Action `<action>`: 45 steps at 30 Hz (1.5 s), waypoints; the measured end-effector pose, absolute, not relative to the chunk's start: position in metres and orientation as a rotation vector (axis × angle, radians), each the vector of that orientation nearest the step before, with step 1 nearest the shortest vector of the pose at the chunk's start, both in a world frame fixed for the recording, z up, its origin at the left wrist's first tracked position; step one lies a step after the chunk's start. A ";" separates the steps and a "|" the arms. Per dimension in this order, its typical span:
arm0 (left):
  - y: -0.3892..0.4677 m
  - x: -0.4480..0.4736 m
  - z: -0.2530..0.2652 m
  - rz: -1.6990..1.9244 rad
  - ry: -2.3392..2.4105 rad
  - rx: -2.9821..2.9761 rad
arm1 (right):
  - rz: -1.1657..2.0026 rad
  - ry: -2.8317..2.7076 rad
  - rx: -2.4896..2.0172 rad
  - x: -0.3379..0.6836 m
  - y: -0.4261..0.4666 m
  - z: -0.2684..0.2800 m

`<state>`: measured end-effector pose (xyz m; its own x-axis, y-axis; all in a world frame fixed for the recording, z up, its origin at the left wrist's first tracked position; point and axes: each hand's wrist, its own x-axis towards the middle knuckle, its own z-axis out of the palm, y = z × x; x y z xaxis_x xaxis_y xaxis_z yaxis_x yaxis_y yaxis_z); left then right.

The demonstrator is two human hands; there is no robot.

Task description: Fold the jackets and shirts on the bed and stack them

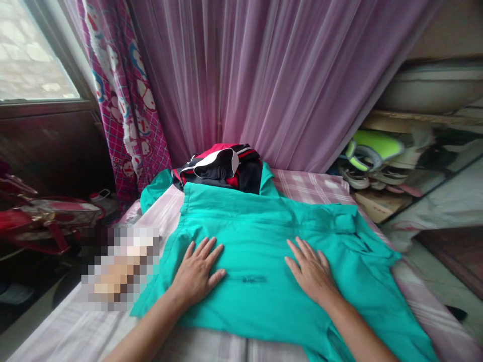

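A teal-green garment (249, 241) lies spread out over the bed, with small dark lettering near its middle. My left hand (196, 271) rests flat on its left part, fingers spread and pointing away from me. On the right part my right hand (311, 269) also lies palm down with the fingers apart. Neither hand grips the cloth. Just beyond the garment's far edge sits a heap of dark clothes (222, 168) with red and white trim. More teal cloth (154, 188) shows beside and under that heap.
A pale checked sheet (302, 181) covers the bed. Purple curtains (241, 85) hang behind it, with a patterned magenta curtain (124, 100) at left. Shelves at right hold shoes (356, 178) and a lime-green visor (377, 148). A red-trimmed bag (56, 216) stands left. A blurred-out patch covers the sheet's left side.
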<state>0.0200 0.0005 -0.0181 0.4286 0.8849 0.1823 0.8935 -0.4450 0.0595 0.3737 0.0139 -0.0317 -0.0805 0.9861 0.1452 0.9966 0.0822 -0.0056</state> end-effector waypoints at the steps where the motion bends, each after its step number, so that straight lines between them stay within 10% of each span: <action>1: 0.001 0.018 -0.016 -0.279 -1.643 -2.624 | -0.102 -2.212 -2.109 0.371 0.009 -0.029; 26: -0.044 0.007 -0.006 -0.223 -1.720 -2.588 | 0.318 -2.043 -2.364 0.380 -0.040 0.024; 45: -0.041 0.004 -0.011 -0.246 -1.659 -2.582 | -0.025 -1.689 -2.603 0.470 -0.060 -0.001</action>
<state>0.0039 -0.0407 -0.0115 0.4069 0.8980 0.1676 0.9080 -0.4177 0.0335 0.4704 -0.0599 -0.0009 0.4076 0.9125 0.0342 0.9131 -0.4070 -0.0234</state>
